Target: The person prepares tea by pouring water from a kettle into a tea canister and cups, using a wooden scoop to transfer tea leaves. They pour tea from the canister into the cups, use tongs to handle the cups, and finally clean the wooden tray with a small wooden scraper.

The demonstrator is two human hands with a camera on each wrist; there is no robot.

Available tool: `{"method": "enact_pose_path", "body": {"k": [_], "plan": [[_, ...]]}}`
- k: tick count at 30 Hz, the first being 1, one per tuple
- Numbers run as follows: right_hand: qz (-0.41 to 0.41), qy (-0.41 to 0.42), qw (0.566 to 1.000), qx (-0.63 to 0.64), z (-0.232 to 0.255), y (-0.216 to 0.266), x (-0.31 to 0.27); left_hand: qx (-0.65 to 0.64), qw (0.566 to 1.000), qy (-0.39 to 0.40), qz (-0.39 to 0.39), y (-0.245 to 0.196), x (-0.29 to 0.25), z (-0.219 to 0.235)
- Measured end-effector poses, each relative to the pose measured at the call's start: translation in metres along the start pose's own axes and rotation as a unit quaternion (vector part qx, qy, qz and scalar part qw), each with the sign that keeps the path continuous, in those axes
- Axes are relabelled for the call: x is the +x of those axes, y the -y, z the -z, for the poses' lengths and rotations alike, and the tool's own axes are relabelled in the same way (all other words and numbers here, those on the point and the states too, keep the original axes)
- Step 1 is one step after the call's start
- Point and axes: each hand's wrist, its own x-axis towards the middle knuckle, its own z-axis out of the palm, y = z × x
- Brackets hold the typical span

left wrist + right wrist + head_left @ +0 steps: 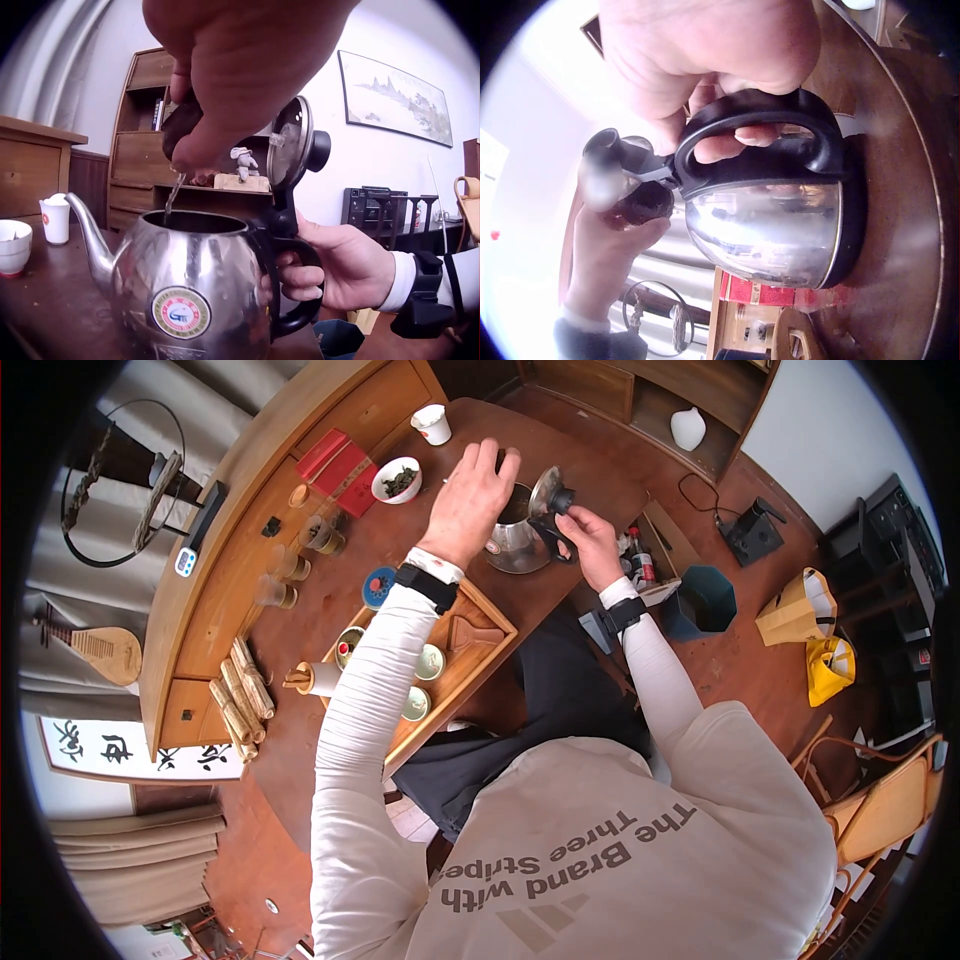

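A shiny steel kettle (517, 552) with a black handle stands on the brown table, its lid (291, 142) tipped up on its hinge. My right hand (592, 545) grips the kettle handle (765, 105), fingers curled through the loop. Above the kettle's mouth, my left hand (468, 505) holds a dark rounded vessel (182, 124), mostly hidden by the hand. A thin clear stream (175, 193) runs from it into the kettle. What kind of vessel it is, I cannot tell.
Beyond my left hand are a white bowl (381, 494) of dark leaves, a white cup (432, 426) and a red box (337, 470). Nearer me, a wooden tray (508, 632) carries small green cups (430, 662). Several glasses (290, 565) line the left. A dark bin (705, 602) stands right.
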Motion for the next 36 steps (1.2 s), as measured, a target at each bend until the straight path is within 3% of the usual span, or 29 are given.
{"method": "enact_pose_path", "body": {"k": [9, 15, 17, 19, 23, 25, 29, 33, 36], "plan": [[-0.004, 0.015, 1.0, -0.012, 0.003, 0.0, -0.001, 0.015, 0.997, -0.053, -0.061, 0.009, 0.02, 0.032], [0.002, 0.002, 1.0, 0.005, 0.0, 0.001, -0.001, 0.055, 0.995, 0.036, -0.076, 0.001, 0.002, -0.007], [0.003, 0.005, 1.0, 0.005, 0.0, 0.002, 0.0, 0.059, 0.994, 0.025, -0.085, 0.003, -0.004, -0.016], [0.007, -0.003, 1.0, 0.005, 0.0, 0.0, -0.001, 0.049, 0.998, -0.023, -0.042, 0.005, -0.008, -0.016], [0.005, 0.018, 1.0, 0.01, 0.003, -0.003, 0.002, -0.073, 0.979, -0.105, 0.161, 0.003, -0.028, 0.017], [-0.001, 0.015, 1.0, 0.01, 0.003, -0.001, 0.002, -0.109, 0.947, -0.133, 0.269, -0.012, -0.059, 0.033], [0.004, 0.022, 1.0, 0.013, 0.003, -0.001, 0.002, -0.177, 0.861, -0.097, 0.467, -0.047, -0.149, 0.051], [0.002, 0.006, 1.0, -0.007, 0.002, -0.002, 0.004, -0.105, 0.806, -0.075, 0.578, -0.066, -0.238, 0.057], [0.0, 0.006, 1.0, 0.004, -0.001, 0.001, 0.006, -0.03, 0.805, -0.079, 0.588, -0.067, -0.271, 0.058]]}}
